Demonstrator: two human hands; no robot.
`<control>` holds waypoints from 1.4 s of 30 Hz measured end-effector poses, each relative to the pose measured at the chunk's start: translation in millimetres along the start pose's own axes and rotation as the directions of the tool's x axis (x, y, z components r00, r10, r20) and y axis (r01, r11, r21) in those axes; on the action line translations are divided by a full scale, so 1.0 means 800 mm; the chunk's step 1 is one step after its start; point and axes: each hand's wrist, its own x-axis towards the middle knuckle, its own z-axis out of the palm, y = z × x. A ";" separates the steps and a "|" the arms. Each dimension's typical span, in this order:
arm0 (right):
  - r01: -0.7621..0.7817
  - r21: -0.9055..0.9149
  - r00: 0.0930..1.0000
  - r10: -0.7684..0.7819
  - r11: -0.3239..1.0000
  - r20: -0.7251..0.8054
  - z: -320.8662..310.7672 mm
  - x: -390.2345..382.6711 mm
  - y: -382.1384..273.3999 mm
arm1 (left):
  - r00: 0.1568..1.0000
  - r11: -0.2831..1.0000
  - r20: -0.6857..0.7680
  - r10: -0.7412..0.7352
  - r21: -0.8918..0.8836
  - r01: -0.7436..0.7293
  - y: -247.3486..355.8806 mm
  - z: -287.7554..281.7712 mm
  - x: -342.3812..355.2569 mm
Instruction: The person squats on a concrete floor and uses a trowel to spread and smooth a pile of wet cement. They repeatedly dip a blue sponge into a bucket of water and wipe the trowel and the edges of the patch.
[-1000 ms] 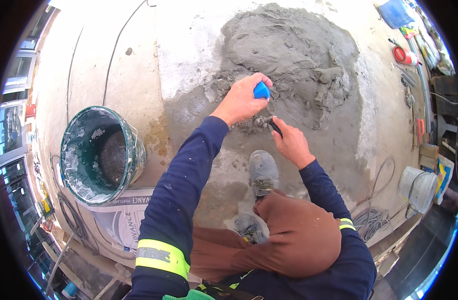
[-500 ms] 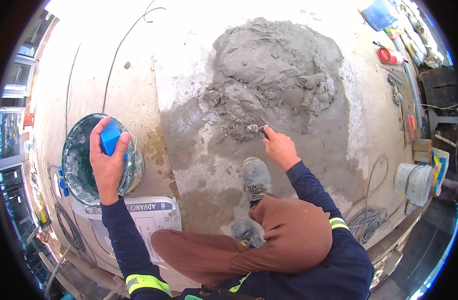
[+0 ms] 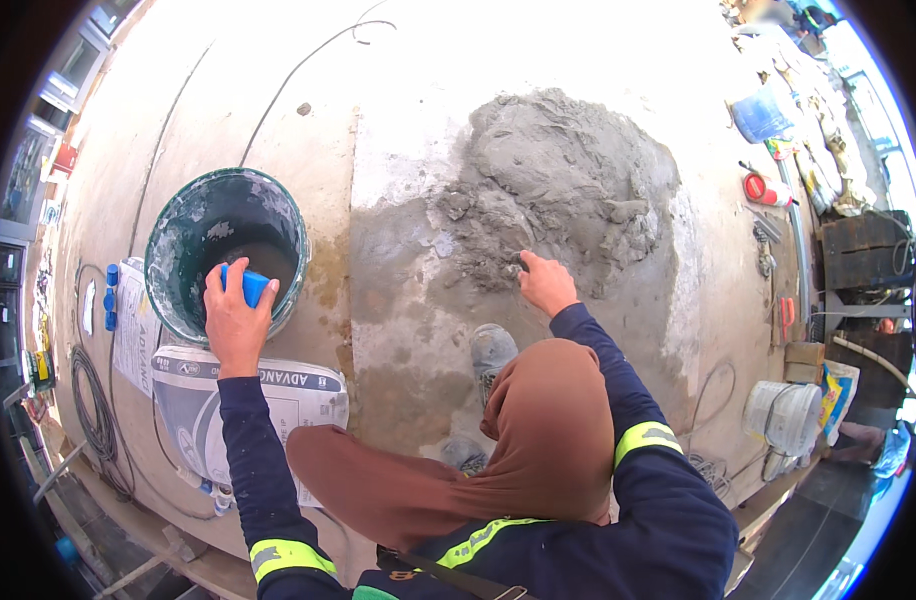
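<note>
My left hand (image 3: 238, 320) grips a blue, boxy object (image 3: 248, 286) between thumb and fingers, over the near part of a dark green bucket (image 3: 163, 255). Greyish residue coats the bucket's inner wall, and murky liquid (image 3: 263, 258) lies at its bottom. My right hand (image 3: 548, 285) is closed round the dark handle of a trowel (image 3: 522, 264) at the near edge of a wet grey mortar heap (image 3: 568, 180). The trowel's blade is mostly hidden by mortar and my hand.
A cement bag (image 3: 298, 400) lies just nearer than the bucket. Coiled cable (image 3: 98, 420) rests at left. On the right are a white bucket (image 3: 783, 415), a red cylinder (image 3: 768, 190) and a blue container (image 3: 763, 115). My shoe (image 3: 493, 350) is near the mortar.
The view has shifted, showing more of the bucket's inside. My left hand, with the blue object, has moved toward the bucket's near rim. My right hand stays at the mortar's near edge.
</note>
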 end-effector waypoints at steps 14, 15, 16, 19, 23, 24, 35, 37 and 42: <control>-0.480 0.803 0.814 -0.163 0.352 0.558 0.061 0.009 -0.124 | 0.997 0.993 0.003 -0.081 0.086 0.080 0.000 -0.018 -0.010; -0.484 0.788 0.787 -0.203 0.381 0.582 0.066 0.025 -0.147 | 0.996 0.992 0.018 -0.089 0.094 0.087 0.000 -0.019 -0.009; -0.496 0.797 0.790 -0.203 0.345 0.579 0.079 0.044 -0.160 | 0.994 0.992 0.038 -0.102 0.076 0.099 0.004 -0.017 -0.007; -0.536 0.819 0.816 -0.124 0.202 0.565 0.102 0.085 -0.207 | 0.991 0.991 0.069 -0.118 0.064 0.113 0.008 -0.012 -0.011; -0.547 0.826 0.836 -0.030 -0.135 0.548 0.116 0.120 -0.207 | 0.987 0.993 0.114 -0.114 0.047 0.109 0.019 -0.013 -0.001; -0.544 0.817 0.836 -0.035 -0.192 0.548 0.115 0.123 -0.206 | 0.987 0.992 0.114 -0.116 0.055 0.111 0.015 -0.015 -0.004; -0.550 0.719 0.810 -0.063 -0.425 0.583 0.105 0.069 -0.128 | 0.988 0.994 0.115 -0.107 0.042 0.103 -0.006 -0.026 -0.004; -0.580 0.650 0.786 -0.130 -0.490 0.604 0.098 0.057 -0.098 | 0.988 0.994 0.113 -0.106 0.030 0.103 -0.005 -0.027 -0.001; -0.689 0.252 0.640 -0.409 -0.679 0.650 0.044 0.036 -0.028 | 0.987 0.991 0.115 -0.114 0.085 0.105 0.013 -0.022 0.009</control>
